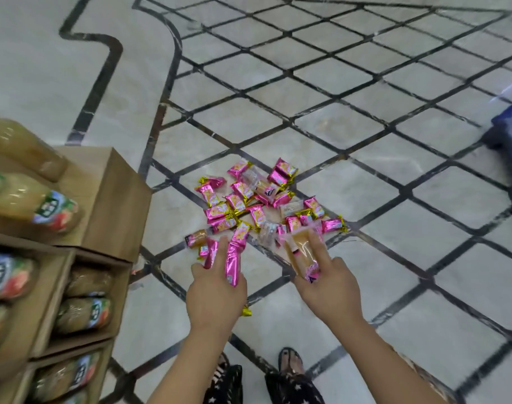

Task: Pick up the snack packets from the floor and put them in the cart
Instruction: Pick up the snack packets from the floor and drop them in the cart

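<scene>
Several small snack packets (257, 199), most in pink and gold foil and a few clear ones with pale cakes, lie scattered on the marble floor in the middle of the view. My left hand (215, 295) holds pink packets (234, 258) between its fingers, just above the near edge of the pile. My right hand (329, 284) grips a clear packet with a tan cake (301, 255) between its fingers. No cart shows in the frame.
Cardboard boxes (115, 199) stacked at the left hold juice bottles (36, 205). A blue object (511, 135) sits at the right edge. My feet in sandals (289, 363) stand at the bottom. The floor (365, 126) has dark diamond lines.
</scene>
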`<state>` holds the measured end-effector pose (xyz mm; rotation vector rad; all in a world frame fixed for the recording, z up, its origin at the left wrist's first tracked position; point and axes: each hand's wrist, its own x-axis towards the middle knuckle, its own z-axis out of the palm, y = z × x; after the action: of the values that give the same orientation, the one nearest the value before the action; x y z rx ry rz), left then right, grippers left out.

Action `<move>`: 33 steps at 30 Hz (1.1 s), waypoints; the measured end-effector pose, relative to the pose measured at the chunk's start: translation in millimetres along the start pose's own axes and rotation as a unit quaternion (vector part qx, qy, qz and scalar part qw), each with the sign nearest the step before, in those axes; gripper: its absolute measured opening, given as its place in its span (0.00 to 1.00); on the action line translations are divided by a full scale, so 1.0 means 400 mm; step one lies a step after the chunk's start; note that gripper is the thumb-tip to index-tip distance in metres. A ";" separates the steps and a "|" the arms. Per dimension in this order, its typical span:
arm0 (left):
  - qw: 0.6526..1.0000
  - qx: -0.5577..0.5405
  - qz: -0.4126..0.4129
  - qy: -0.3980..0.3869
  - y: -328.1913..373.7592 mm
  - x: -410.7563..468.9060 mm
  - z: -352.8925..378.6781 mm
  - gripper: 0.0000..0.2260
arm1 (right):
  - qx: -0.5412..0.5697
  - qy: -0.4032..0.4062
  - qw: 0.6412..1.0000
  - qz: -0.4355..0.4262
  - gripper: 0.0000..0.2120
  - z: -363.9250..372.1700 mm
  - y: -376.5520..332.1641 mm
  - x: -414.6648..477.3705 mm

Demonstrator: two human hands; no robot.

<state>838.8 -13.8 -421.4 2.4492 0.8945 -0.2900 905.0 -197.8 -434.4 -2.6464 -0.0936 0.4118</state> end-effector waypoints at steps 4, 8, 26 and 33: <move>0.998 -0.007 0.002 0.058 0.065 -0.122 -0.176 0.37 | 0.018 0.032 0.999 0.003 0.44 -0.159 -0.054 -0.101; 0.991 -0.031 -0.034 0.126 0.113 -0.217 -0.268 0.35 | 0.065 0.063 0.996 0.013 0.44 -0.234 -0.084 -0.183; 0.993 -0.018 0.100 0.064 0.241 -0.240 -0.257 0.37 | 0.137 0.109 0.978 0.116 0.40 -0.323 -0.028 -0.220; 0.978 -0.024 0.207 -0.009 0.266 -0.056 -0.332 0.37 | 0.227 0.159 0.935 0.224 0.42 -0.309 -0.103 -0.199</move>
<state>894.2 -24.3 -259.4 2.5090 0.3603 -0.1384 866.8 -224.8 -289.2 -2.2173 0.6398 0.1164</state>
